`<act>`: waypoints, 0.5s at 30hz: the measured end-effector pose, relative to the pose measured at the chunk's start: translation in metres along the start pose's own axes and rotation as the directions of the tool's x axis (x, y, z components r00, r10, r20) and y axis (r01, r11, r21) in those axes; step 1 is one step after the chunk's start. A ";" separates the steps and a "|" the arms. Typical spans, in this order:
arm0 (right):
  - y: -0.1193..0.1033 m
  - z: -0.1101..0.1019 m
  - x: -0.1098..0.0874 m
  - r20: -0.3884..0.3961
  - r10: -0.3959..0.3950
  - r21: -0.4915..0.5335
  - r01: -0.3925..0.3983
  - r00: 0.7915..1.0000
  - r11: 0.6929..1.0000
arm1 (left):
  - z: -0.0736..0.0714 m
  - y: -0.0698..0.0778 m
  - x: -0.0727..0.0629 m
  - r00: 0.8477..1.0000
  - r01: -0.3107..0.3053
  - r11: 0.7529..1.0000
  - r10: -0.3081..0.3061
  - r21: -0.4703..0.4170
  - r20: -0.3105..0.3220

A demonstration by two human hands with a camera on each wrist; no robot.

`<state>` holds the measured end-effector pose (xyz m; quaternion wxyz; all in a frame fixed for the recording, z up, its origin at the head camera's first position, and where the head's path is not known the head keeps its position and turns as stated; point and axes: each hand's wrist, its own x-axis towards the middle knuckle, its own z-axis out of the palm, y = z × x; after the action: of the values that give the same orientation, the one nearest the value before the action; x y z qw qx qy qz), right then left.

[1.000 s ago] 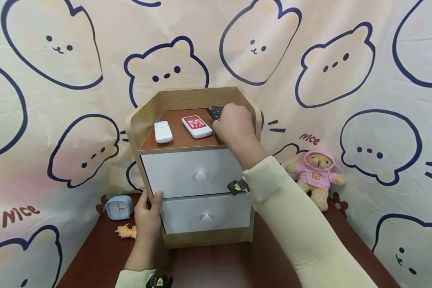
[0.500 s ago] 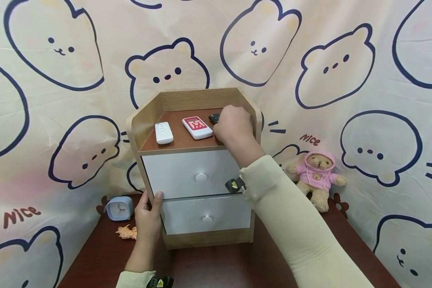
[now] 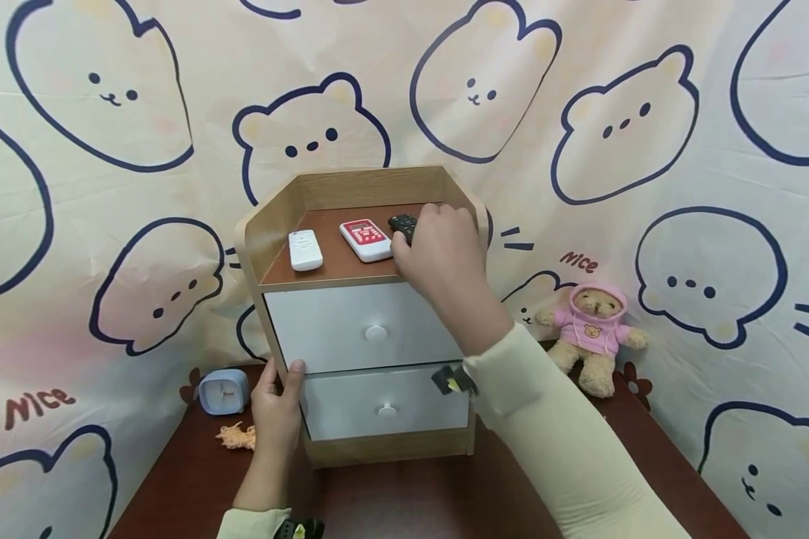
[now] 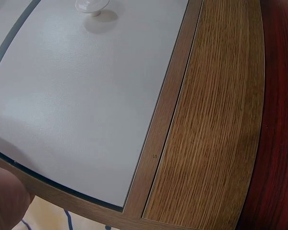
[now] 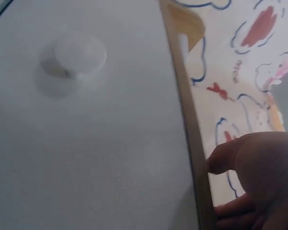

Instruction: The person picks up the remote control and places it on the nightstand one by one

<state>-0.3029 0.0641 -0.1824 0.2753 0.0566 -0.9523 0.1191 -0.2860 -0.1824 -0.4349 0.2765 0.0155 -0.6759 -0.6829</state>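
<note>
On the top shelf (image 3: 337, 271) of a small wooden cabinet lies a black remote control (image 3: 402, 223), its near end covered by my right hand (image 3: 441, 251). The right thumb lies along its left side, and the fingers curl over on the right. Left of it are a white remote with a red button face and small screen (image 3: 366, 239) and a plain white remote (image 3: 305, 250). My left hand (image 3: 278, 404) rests against the cabinet's left side, thumb at the front edge. In the right wrist view, my right hand (image 5: 264, 177) shows beside the cabinet's edge; the black remote is hidden there.
Two pale drawers, an upper one (image 3: 337, 340) and a lower one (image 3: 350, 423), are closed. A blue clock (image 3: 224, 391) and an orange yarn bundle (image 3: 236, 436) lie left on the dark red table (image 3: 175, 479). A teddy bear (image 3: 592, 329) in pink sits at the right.
My right hand has shifted slightly down and toward me. The black remote has come nearer and turned a little, and more of it shows than half a second ago. My left hand stays put.
</note>
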 end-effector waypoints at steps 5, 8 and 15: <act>0.020 0.010 -0.040 -0.316 -0.196 0.332 0.301 0.928 0.894 | -0.006 0.000 0.000 1.000 -0.003 1.000 0.003 0.003 -0.011; 0.038 0.026 -0.060 -0.475 -0.295 0.429 0.511 0.829 0.745 | -0.006 -0.001 0.000 1.000 -0.013 1.000 0.013 -0.002 -0.018; 0.083 0.073 -0.090 -0.685 -0.359 0.364 0.724 0.634 0.586 | -0.007 -0.001 0.002 1.000 -0.024 1.000 0.025 0.015 -0.008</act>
<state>-0.2784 0.1289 -0.3069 0.5219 0.4083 -0.6694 0.3358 -0.2851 -0.1897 -0.4359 0.2875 0.0120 -0.6800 -0.6743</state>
